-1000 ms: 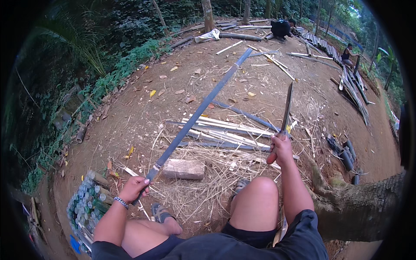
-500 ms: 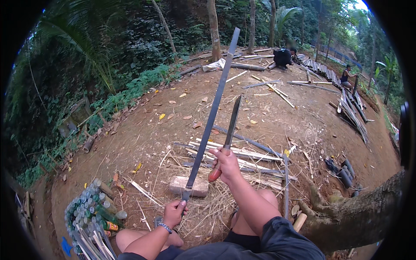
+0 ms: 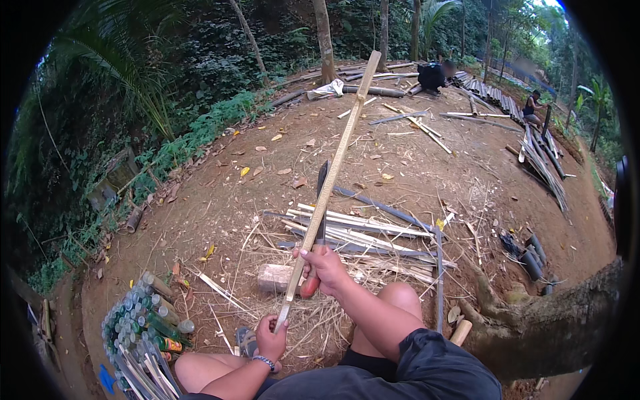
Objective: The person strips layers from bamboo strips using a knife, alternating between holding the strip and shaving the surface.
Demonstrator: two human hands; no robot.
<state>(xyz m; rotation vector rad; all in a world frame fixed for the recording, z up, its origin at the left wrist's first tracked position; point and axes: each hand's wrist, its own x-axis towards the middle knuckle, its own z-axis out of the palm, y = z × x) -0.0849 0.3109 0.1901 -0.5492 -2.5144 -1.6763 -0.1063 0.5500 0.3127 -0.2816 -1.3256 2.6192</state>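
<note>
A long split bamboo strip point(image 3: 339, 157) slants up and away from me, its pale inner face toward me. My left hand point(image 3: 271, 338) grips its lower end. My right hand point(image 3: 327, 267) is closed on the reddish wooden handle of a machete point(image 3: 323, 175), and its thumb and fingers lie against the strip. The dark blade points away from me, partly hidden behind the strip. Beneath the strip's lower part sits a short wooden block point(image 3: 274, 277) on the ground. Split bamboo pieces point(image 3: 373, 235) and shavings lie just beyond my hands.
Bottles point(image 3: 137, 313) are heaped at my left, with a bundle of strips point(image 3: 143, 370) beside them. A thick tree trunk point(image 3: 553, 327) lies at my right near dark bamboo tubes point(image 3: 531, 265). Two people point(image 3: 433, 77) sit farther off among bamboo poles.
The strip has turned from its dark outer face to its pale inner face. My right hand and the machete have come left and down to the strip, the blade now crossing behind it.
</note>
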